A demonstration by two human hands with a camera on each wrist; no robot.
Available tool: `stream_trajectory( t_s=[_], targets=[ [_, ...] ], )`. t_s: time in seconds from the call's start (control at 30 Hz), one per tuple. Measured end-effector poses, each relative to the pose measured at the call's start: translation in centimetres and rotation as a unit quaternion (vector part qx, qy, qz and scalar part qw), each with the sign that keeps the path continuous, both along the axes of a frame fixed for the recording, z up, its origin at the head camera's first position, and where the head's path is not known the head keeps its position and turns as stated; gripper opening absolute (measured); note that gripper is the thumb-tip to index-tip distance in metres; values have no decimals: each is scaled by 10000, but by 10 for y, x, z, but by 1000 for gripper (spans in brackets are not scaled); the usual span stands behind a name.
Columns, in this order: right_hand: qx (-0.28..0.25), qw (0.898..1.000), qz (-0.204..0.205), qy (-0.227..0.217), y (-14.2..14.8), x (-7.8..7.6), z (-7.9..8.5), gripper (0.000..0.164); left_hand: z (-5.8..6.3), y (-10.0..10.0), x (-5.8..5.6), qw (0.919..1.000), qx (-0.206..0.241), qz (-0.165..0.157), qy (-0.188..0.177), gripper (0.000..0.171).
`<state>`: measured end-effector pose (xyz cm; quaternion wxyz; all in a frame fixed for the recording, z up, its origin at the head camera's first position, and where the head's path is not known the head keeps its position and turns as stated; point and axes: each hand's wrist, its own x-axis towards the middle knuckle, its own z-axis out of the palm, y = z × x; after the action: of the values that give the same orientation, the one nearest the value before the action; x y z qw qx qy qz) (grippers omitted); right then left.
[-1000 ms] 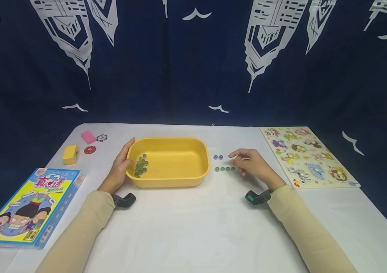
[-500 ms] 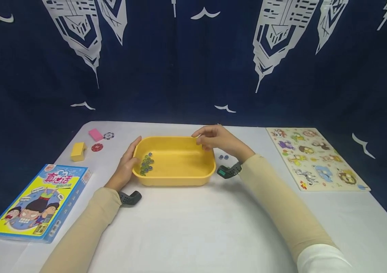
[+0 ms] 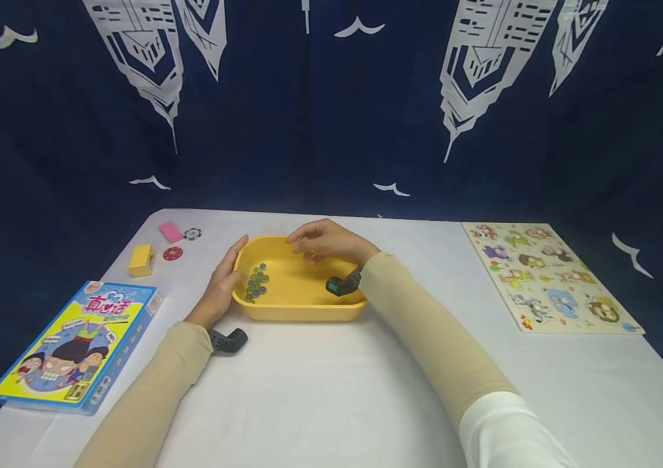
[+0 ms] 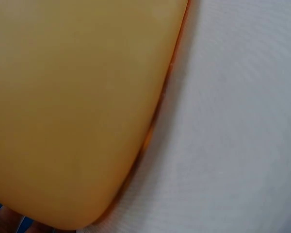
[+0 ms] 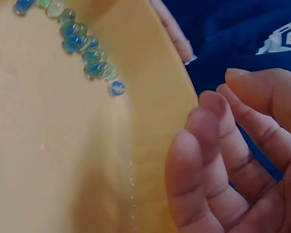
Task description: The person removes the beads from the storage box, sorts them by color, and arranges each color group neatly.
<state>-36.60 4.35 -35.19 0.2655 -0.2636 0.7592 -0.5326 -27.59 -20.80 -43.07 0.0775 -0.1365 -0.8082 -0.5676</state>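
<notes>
A yellow plastic tray (image 3: 302, 313) sits on the table, with several blue and green glass marbles (image 3: 257, 283) gathered along its left end. My left hand (image 3: 217, 289) grips that end, thumb over the rim and fingers along the outer wall. Over the tray's back part hovers my right hand (image 3: 331, 240), its fingers loosely bent with nothing between them. In the right wrist view the marbles (image 5: 75, 41) lie in a line near the wall, apart from the right fingers (image 5: 184, 174). The table spot right of the tray is hidden behind the right forearm.
At left lie a blue and yellow game box (image 3: 68, 351), a yellow block (image 3: 141, 260), a pink block (image 3: 170, 231), a red chip (image 3: 173, 253) and a black-and-white chip (image 3: 193, 234). An animal picture board (image 3: 548, 276) lies at right on the white table (image 3: 308, 390).
My right hand has moved left from beside the marbles on the table to over the tray. Those marbles are now hidden behind the arm. The left hand keeps its hold.
</notes>
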Motion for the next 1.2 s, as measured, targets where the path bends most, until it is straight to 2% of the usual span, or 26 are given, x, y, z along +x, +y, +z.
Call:
stream_trajectory(
  t_s=[0.27,0.4,0.57,0.9,1.03,1.2],
  targets=[
    [483,9973,549,-27,-23,-10,-13,39,-1,-1,-1,10000,-31,9,-76,81],
    [744,9930,904,-148,-33,-10,-22,40,-2,-2,-1,10000,-36,-1,-79,82],
    [1016,9873,1222,-51,-42,-11,-29,42,-1,-1,-1,10000,-31,-16,-36,81],
    [1301,9829,1277,269,-53,-11,-33,43,-1,-1,-1,10000,-14,-27,-90,82],
    [1296,9827,1246,444,-54,-11,-34,37,0,-1,-1,9999,4,-30,-97,82],
    [1201,9828,1317,485,-54,-12,-37,20,-1,-1,-2,10000,19,-30,-79,81]
  ],
)
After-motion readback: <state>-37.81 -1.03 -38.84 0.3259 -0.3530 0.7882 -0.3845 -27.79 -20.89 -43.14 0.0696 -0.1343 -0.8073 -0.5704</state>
